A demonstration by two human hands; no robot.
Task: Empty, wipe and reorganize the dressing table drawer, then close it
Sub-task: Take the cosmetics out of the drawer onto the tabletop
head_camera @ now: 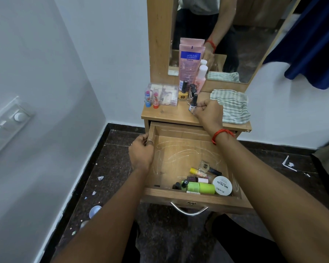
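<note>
Drawer [179, 149]: pulled fully out below the bench [165, 114], its back half bare and chalk-streaked, the remaining items gathered at the front right corner. Right hand [209, 112]: raised over the bench top, beyond the drawer, curled nearly closed with the fingertips pinching a small dark-capped nail polish bottle [193, 104], which is held upright and appears at or just above the bench surface; contact with the surface cannot be told. Just right of that hand, touching or nearly so, a striped cloth [234, 107] lies crumpled; to its left stand further nail polish bottles, two lip balms [152, 98], a clear plastic box [165, 93] and a pink tube [190, 63]. Left hand [141, 152]: fingers hooked over the drawer's left wall, gripping it, apparently as a steadying hold. Remaining contents: a green bottle [201, 187] lying on its side with its long axis across the drawer, a white nail polish remover tub [222, 186], and several small bottles and tubes lying flat. These lie toward the body from the right hand and below it, on the right hand's own side; the right hand is judged the nearer for the next retrieval. Emptying is judged partly done; wiping is not yet begun.
</note>
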